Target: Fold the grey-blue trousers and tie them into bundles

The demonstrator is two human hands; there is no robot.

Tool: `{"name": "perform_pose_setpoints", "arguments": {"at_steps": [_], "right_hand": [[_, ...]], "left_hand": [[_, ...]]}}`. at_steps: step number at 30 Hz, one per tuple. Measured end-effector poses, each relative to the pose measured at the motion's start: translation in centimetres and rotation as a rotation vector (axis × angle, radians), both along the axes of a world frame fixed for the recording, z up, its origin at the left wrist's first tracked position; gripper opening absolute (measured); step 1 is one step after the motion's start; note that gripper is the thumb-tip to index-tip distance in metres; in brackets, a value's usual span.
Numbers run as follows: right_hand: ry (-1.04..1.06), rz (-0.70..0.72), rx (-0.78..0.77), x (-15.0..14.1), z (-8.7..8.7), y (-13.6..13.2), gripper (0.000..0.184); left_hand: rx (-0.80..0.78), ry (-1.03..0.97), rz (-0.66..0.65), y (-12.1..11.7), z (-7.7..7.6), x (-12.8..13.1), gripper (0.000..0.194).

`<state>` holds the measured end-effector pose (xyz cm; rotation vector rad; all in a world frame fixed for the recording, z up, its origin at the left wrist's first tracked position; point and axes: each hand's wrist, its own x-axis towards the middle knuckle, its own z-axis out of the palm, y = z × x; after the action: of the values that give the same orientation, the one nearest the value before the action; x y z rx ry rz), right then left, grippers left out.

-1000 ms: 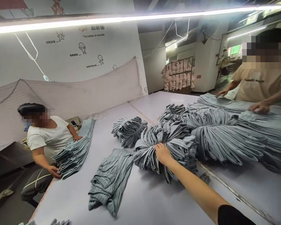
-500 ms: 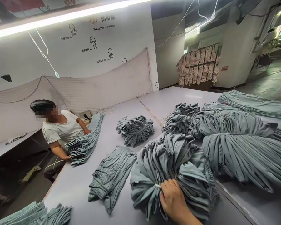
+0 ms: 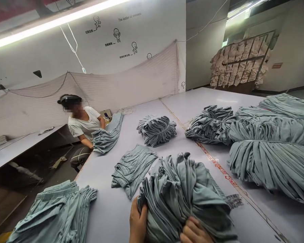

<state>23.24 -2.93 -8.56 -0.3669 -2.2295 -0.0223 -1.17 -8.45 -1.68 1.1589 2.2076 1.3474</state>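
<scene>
A tied bundle of grey-green pants (image 3: 177, 189) lies on the table right in front of me, its folds fanned upward. My left hand (image 3: 138, 219) grips the bundle's left side, thumb over the cloth. On its near side, my right hand (image 3: 195, 231) has its fingers curled into the fabric; the lower part of that hand is cut off by the frame's edge. Just beyond the bundle lies a small flat stack of pants with elastic waistbands (image 3: 131, 170). Another pile of pants (image 3: 55, 212) lies at the lower left.
Several tied bundles (image 3: 273, 158) crowd the right side, and one smaller bundle (image 3: 157, 130) sits farther back. A co-worker (image 3: 84, 123) at the table's left edge handles a stack of garments (image 3: 107, 135). Red marks and a seam (image 3: 218, 165) run across the table (image 3: 142, 109).
My left hand has come into view and taken hold of the bundle's left side. The bundle has come nearer, away from the bundles at right; my right hand is lower in view.
</scene>
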Motion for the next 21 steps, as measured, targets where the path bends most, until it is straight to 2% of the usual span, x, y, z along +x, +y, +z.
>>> {"name": "perform_pose_setpoints", "arguments": {"at_steps": [3, 6, 8, 12, 14, 17, 21], "right_hand": [[-0.059, 0.071, -0.097, -0.2, 3.7, -0.2, 0.035], [0.001, 0.027, -0.191, 0.7, 5.8, -0.8, 0.056], [0.100, -0.088, -0.225, 2.1, 6.1, -1.0, 0.056], [0.289, -0.476, -0.269, 5.8, 5.8, -0.4, 0.037], [0.308, -0.577, -0.300, 6.7, 5.9, 0.0, 0.031], [0.268, -0.550, -0.313, 5.6, 6.0, 0.1, 0.037], [0.018, -0.613, -0.347, 1.3, 5.1, 0.2, 0.061]], "left_hand": [[0.030, 0.019, 0.060, -0.1, -0.2, -0.6, 0.042], [0.011, 0.008, 0.066, 0.3, 0.0, -0.8, 0.033], [-0.014, -0.009, 0.073, 0.3, 0.1, -0.8, 0.032], [-0.044, -0.073, 0.101, -0.3, -0.2, -1.2, 0.044], [-0.049, -0.135, 0.074, -0.9, -0.4, -1.3, 0.051], [-0.062, -0.281, 0.010, -2.0, -0.8, -1.1, 0.057], [-0.052, -0.679, 0.024, -2.9, -1.2, -0.5, 0.061]]}}
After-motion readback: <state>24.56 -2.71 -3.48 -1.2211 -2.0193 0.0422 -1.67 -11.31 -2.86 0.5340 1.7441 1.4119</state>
